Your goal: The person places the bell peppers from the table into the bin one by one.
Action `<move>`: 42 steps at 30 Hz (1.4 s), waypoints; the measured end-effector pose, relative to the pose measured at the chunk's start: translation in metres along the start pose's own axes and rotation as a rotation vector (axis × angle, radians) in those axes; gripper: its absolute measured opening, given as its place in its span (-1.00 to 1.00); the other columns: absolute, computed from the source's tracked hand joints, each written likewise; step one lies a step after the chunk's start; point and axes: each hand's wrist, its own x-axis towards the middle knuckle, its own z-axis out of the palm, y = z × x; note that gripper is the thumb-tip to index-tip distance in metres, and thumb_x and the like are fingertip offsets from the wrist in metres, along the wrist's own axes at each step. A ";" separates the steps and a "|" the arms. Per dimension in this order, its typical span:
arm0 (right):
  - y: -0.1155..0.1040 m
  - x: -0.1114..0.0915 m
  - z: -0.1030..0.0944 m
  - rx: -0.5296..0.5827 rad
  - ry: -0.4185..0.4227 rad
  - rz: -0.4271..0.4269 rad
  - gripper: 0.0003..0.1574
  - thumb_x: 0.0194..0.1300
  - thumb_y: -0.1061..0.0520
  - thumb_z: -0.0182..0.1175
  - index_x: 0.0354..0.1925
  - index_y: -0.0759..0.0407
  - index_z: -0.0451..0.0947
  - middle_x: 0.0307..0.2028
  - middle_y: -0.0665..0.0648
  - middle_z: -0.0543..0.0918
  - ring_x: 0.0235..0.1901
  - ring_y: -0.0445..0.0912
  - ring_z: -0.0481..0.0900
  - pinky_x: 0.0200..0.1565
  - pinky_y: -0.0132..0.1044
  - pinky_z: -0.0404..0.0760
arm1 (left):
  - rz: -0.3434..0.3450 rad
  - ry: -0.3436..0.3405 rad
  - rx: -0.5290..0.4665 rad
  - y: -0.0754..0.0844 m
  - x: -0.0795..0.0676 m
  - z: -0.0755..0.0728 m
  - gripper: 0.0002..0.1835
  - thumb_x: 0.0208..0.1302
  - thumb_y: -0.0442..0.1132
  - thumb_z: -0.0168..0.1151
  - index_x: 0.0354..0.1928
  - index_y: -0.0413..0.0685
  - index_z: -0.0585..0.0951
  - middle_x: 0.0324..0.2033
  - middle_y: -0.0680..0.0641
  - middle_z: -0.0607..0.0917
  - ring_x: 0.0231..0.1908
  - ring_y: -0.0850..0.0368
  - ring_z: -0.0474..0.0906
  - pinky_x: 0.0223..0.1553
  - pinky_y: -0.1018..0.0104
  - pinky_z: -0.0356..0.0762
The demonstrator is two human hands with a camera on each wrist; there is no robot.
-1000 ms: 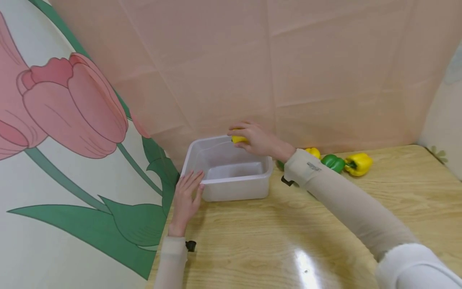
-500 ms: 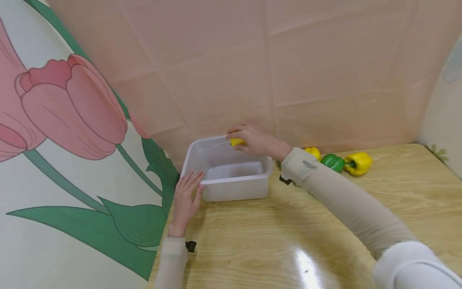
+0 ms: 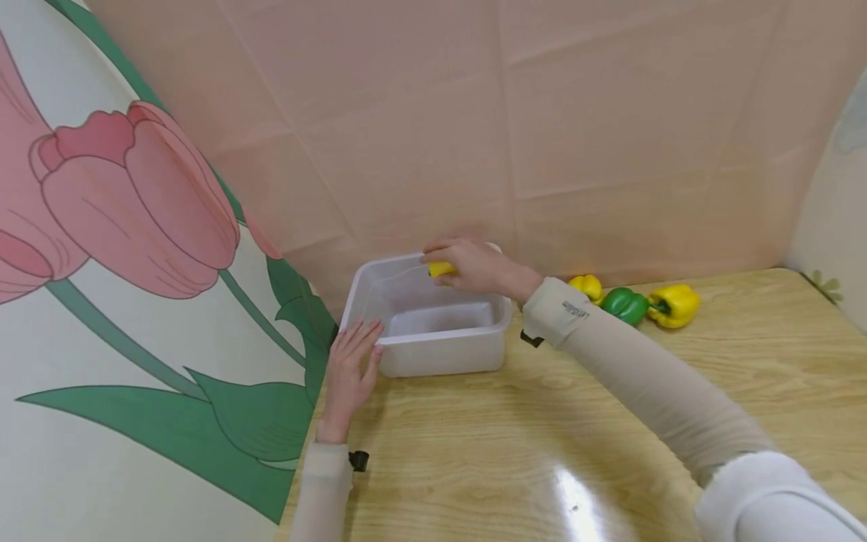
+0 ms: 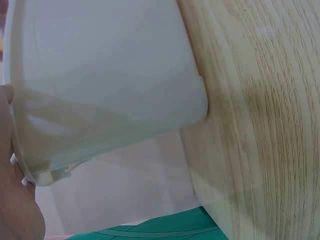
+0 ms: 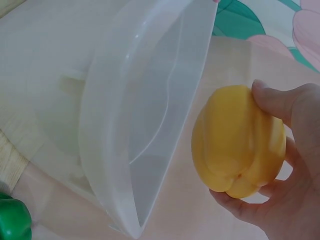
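Observation:
A yellow bell pepper (image 5: 237, 142) is gripped between the thumb and fingers of my right hand (image 3: 477, 265), over the back rim of a pale plastic bin (image 3: 443, 357). In the right wrist view, my right hand (image 5: 295, 150) holds the pepper from one side, apart from the bin wall (image 5: 112, 115). The left hand (image 3: 351, 369) rests on the bin's front left corner, fairly straight fingers lying over the rim and the thumb by the front edge. The left wrist view shows only part of that hand (image 4: 15, 200), beside the bin's outer wall (image 4: 110, 65).
To the right of the bin, a green bell pepper (image 3: 625, 306) lies between two yellow ones, a nearer-right yellow pepper (image 3: 675, 306) and a left yellow pepper (image 3: 586, 287). A pink cloth (image 3: 609, 135) hangs behind the wooden table (image 3: 474, 452). A tulip-painted wall (image 3: 169, 452) borders the left side.
My right hand has shifted slightly left and down toward the bin with the yellow bell pepper in it. The left hand and the bin have stayed put.

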 end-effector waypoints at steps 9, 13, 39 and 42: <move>-0.004 0.001 -0.002 0.018 0.006 0.025 -0.47 0.47 0.12 0.37 0.34 0.21 0.63 0.41 0.27 0.59 0.39 0.21 0.57 0.47 0.11 0.47 | -0.007 -0.005 0.007 -0.002 -0.001 0.001 -0.56 0.50 -0.23 0.31 0.37 -0.02 0.66 0.36 -0.10 0.68 0.46 -0.22 0.47 0.51 -0.32 0.25; -0.006 0.002 -0.003 0.005 0.028 0.002 -0.50 0.47 0.14 0.37 0.31 0.21 0.64 0.38 0.26 0.62 0.36 0.20 0.59 0.45 0.10 0.50 | -0.014 -0.009 0.013 -0.001 -0.001 0.001 -0.56 0.51 -0.23 0.30 0.37 -0.02 0.66 0.36 -0.09 0.67 0.47 -0.20 0.46 0.51 -0.31 0.25; -0.013 -0.004 -0.008 -0.021 0.011 0.031 -0.49 0.50 0.08 0.36 0.33 0.16 0.64 0.37 0.22 0.63 0.35 0.17 0.60 0.39 0.11 0.57 | -0.013 -0.008 0.019 -0.003 0.000 0.001 -0.57 0.54 -0.21 0.27 0.38 -0.01 0.66 0.36 -0.10 0.67 0.44 -0.27 0.48 0.52 -0.28 0.24; -0.013 -0.006 -0.009 -0.015 0.004 0.048 -0.49 0.50 0.07 0.36 0.34 0.14 0.64 0.37 0.20 0.63 0.35 0.16 0.60 0.37 0.13 0.58 | -0.014 -0.017 0.031 -0.004 0.000 0.002 -0.58 0.56 -0.19 0.25 0.38 0.00 0.66 0.36 -0.08 0.67 0.46 -0.22 0.47 0.53 -0.23 0.25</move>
